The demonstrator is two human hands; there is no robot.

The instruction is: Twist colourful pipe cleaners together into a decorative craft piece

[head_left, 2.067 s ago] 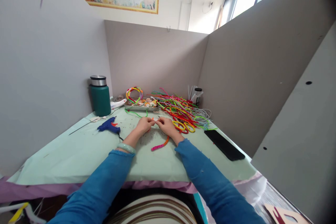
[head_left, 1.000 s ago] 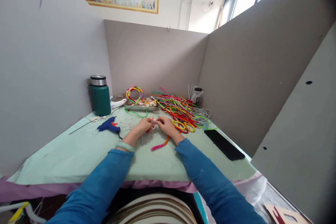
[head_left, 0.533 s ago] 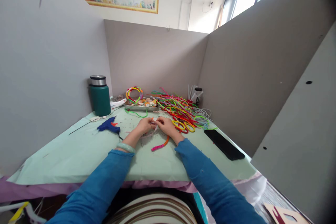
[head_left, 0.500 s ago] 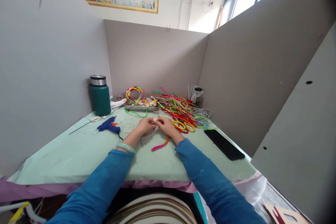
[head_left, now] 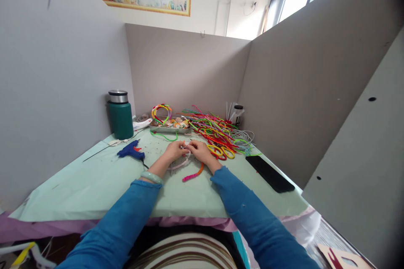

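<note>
My left hand and my right hand meet over the middle of the table, fingertips pinched together. Between them is a thin curved band wrapped in fuzzy pipe cleaner. Its pink and orange end curls out below my right hand. From the fingers a pale pink pipe cleaner hangs in a loop toward my left wrist. A bit of orange shows at the fingertips; the exact grip there is hidden. Beyond my right wrist lie yellow-handled scissors, and a blue glue gun rests left of my left hand.
A green bottle stands at back left. Behind my hands, a metal tray of small pieces has a colourful wrapped hoop leaning on it. A heap of pipe cleaners spreads right of it. A black phone lies near the right edge.
The pale pink pipe cleaner below my fingers has shifted and now hangs in a clearer, wider curve. My hands stay almost in place.
</note>
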